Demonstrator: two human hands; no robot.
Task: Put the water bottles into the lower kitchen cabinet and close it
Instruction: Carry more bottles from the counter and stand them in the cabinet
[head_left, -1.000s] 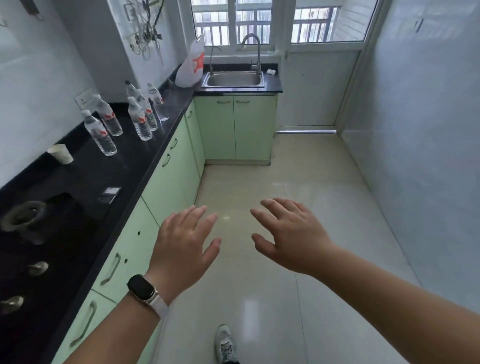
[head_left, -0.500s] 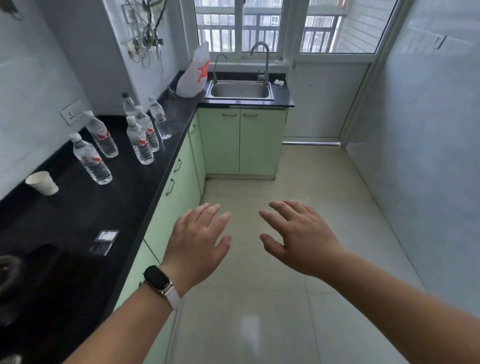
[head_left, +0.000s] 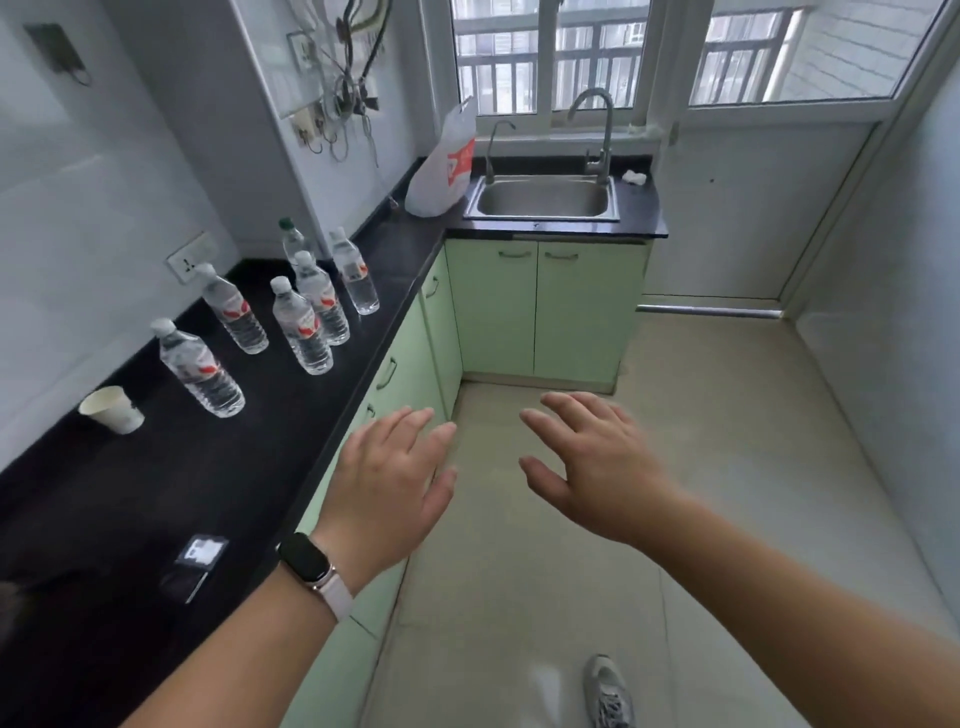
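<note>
Six water bottles (head_left: 303, 328) stand upright on the black counter (head_left: 156, 493), along the left wall. Five have white caps and the far one (head_left: 293, 241) has a green cap. None are in the cabinet yet. The green lower cabinet doors (head_left: 491, 312) are all closed.

There is one paper cup (head_left: 111, 410) on the counter, near the closest bottle. At the far end there is one sink (head_left: 543, 197) with two taps (head_left: 592, 130), and one plastic bag (head_left: 447, 166) just beside it.

Two hands reach out over the floor (head_left: 727, 441). The left hand (head_left: 387, 488) has one watch (head_left: 306, 564) on its wrist. The right hand (head_left: 602, 467) is beside it, not touching. The grip of each hand is let go, with fingers spread and nothing held. One shoe (head_left: 608, 691) shows at the bottom.

A second ago the stove knobs showed at the bottom left, and now they are out of sight. The bottles and the sink look closer. Both hands stayed spread and apart
</note>
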